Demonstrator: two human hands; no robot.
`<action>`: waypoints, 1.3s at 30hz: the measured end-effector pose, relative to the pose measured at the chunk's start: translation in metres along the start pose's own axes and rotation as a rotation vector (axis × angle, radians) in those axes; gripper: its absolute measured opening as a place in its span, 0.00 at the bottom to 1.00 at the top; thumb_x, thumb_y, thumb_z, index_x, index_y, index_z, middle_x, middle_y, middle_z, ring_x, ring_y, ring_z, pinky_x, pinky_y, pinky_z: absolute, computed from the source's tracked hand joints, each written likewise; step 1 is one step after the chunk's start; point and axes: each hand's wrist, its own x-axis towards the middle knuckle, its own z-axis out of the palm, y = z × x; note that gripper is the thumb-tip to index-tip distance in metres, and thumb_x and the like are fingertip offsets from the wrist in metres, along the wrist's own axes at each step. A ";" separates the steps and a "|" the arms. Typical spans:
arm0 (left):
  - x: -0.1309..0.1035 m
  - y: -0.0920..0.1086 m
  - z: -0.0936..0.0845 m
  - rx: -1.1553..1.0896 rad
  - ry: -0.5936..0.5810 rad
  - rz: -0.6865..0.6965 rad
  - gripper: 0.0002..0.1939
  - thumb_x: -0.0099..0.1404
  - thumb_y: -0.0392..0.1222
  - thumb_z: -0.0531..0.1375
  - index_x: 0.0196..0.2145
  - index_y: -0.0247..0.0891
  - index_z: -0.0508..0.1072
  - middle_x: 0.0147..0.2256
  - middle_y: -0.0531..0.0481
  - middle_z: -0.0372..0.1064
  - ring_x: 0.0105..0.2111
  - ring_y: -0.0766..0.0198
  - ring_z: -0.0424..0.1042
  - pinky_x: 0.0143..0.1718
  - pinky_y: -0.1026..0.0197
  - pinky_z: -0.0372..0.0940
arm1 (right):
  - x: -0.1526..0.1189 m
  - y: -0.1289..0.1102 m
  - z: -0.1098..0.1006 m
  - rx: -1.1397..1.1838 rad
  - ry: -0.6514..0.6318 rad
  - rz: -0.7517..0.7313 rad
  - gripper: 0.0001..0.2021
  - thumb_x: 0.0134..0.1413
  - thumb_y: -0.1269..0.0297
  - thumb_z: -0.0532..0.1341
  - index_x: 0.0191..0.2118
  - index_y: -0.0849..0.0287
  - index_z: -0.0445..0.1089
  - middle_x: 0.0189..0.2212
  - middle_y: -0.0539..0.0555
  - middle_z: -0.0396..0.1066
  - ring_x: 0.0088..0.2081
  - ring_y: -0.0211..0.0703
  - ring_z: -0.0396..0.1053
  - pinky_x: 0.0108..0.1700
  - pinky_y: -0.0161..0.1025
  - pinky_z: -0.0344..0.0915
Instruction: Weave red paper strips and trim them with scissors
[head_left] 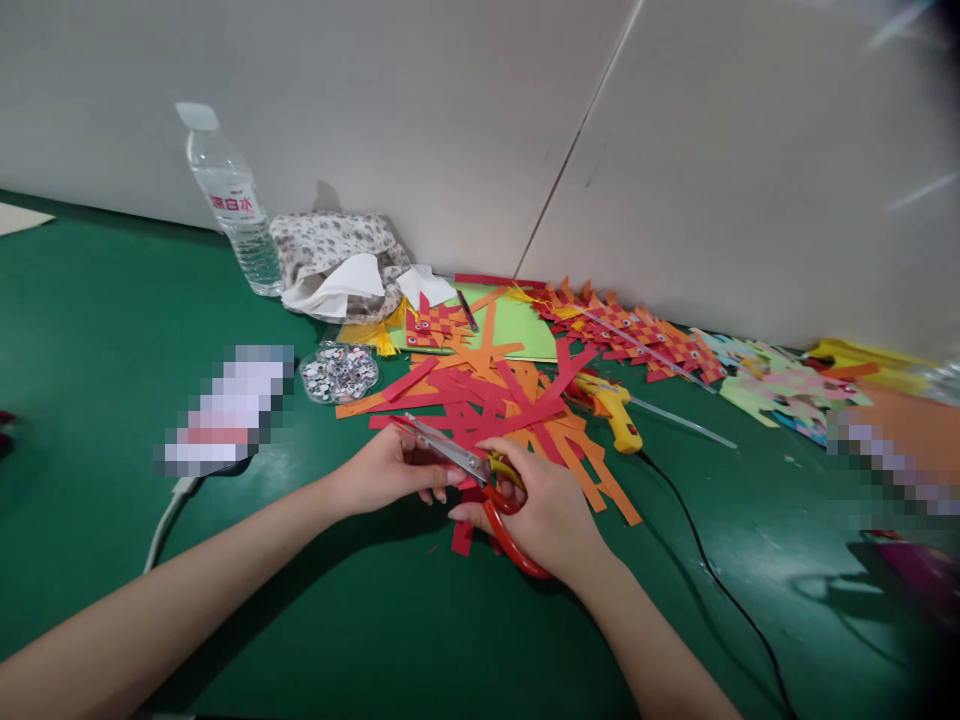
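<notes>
Red-handled scissors [517,540] are in my right hand [559,505], its fingers wrapped round the handles. The metal blades point up and left, over my left hand [382,465]. My left hand is closed beside the blades, thumb and fingers pinched together; a bit of red shows near its fingertips, but what it holds is mostly hidden. Behind and beneath both hands lies a loose pile of red and orange paper strips [480,390]. Woven red and orange paper fish [637,335] rest behind the pile, near the wall.
A yellow glue gun [619,415] with a black cord lies right of the strips. Googly eyes [340,373], a phone [232,410] with a white cable, a water bottle [232,205] and a tissue pouch [337,235] stand left. Colourful paper pieces [787,380] lie at right.
</notes>
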 end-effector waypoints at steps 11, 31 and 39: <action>0.000 0.000 0.004 0.009 -0.010 -0.006 0.10 0.52 0.41 0.67 0.31 0.32 0.74 0.24 0.53 0.72 0.22 0.70 0.70 0.23 0.68 0.65 | -0.001 0.001 0.002 -0.024 0.047 -0.072 0.27 0.43 0.48 0.67 0.46 0.59 0.67 0.26 0.52 0.73 0.26 0.44 0.71 0.27 0.36 0.62; -0.002 -0.002 0.005 0.048 -0.029 -0.057 0.07 0.51 0.35 0.65 0.30 0.34 0.72 0.22 0.56 0.70 0.23 0.69 0.69 0.25 0.67 0.65 | -0.002 0.002 0.004 -0.136 0.099 -0.229 0.27 0.48 0.48 0.63 0.48 0.63 0.66 0.33 0.60 0.75 0.35 0.51 0.74 0.31 0.41 0.67; -0.002 -0.002 0.007 0.054 -0.019 -0.078 0.09 0.49 0.38 0.66 0.29 0.35 0.72 0.21 0.56 0.69 0.22 0.68 0.68 0.25 0.66 0.65 | -0.003 0.004 0.005 -0.151 0.123 -0.236 0.24 0.50 0.50 0.63 0.48 0.63 0.67 0.31 0.59 0.75 0.33 0.49 0.74 0.31 0.40 0.67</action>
